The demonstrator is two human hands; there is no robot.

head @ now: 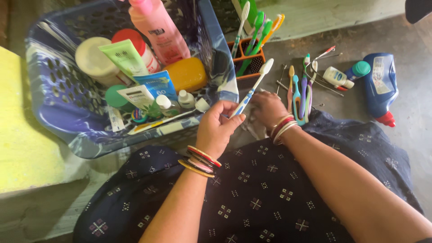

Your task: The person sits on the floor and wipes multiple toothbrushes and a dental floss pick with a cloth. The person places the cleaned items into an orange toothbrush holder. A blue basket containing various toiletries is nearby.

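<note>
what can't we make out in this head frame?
- Right hand: fingers curl downward on the floor; what they touch is hidden beneath the hand.
- Pink bottle in the blue basket: top cut off by the upper edge.
- Orange holder: mostly hidden behind the basket corner and the white toothbrush held by the left hand.
- Thin metal tools on the floor: too small to identify.

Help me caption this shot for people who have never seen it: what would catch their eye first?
First, the left hand at centre, holding up a white and blue plastic toothbrush, while the right hand rests low on the floor beside it. Next, the blue woven plastic basket at upper left, crammed with tubes and a tall pink bottle. At far right, a blue bottle with a red cap lies on the grey floor.
</note>
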